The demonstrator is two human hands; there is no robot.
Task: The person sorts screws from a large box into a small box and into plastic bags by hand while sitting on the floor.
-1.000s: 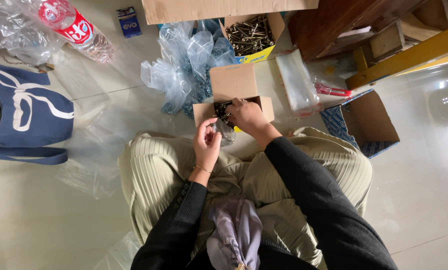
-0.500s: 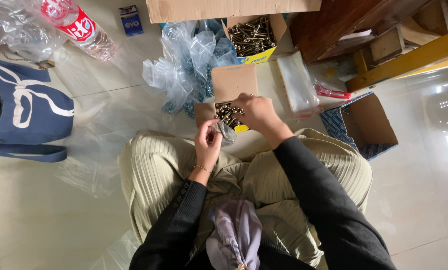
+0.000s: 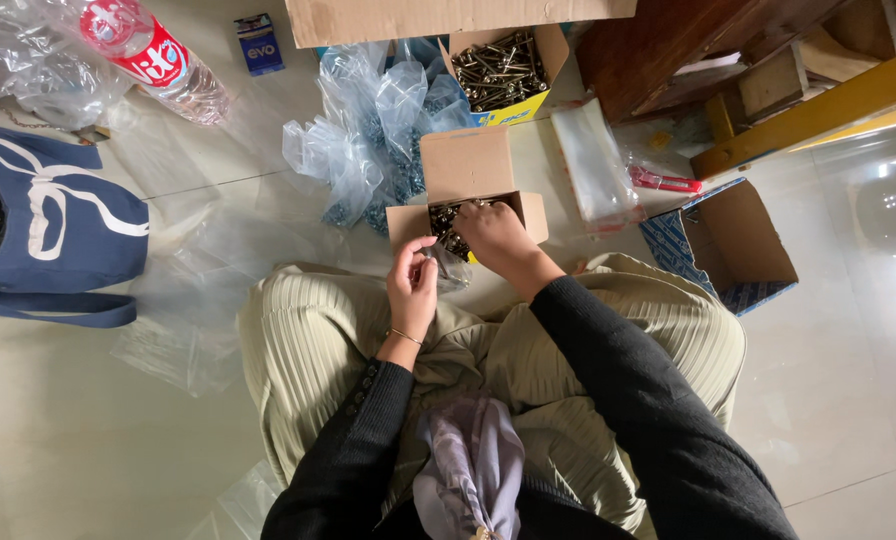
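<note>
- The right hand (image 3: 495, 236) is down in the small cardboard box (image 3: 468, 190) just beyond the knees, fingers curled among the brass-coloured screws (image 3: 448, 218); whether it actually grips any, the view does not show.
- The left hand (image 3: 413, 288) is just beside that box, thumb and fingers pinched on the mouth of a small clear bag (image 3: 451, 266), which hangs at the box's near edge, over the lap.
- The box's flap stands raised on the far side, and the screws lie piled inside, partly covered by the right hand.
- Farther out, a second open box of screws (image 3: 498, 70) sits on the floor, with a heap of filled plastic bags (image 3: 368, 140) to its left.
- A stack of flat clear bags (image 3: 593, 165) lies right of the near box, a red-handled tool (image 3: 663, 183) beside it.
- An open empty carton (image 3: 733, 245) sits by the right knee.
- On the left, a navy cloth bag (image 3: 53, 220) and a plastic bottle (image 3: 153, 60) lie well apart from the hands.
</note>
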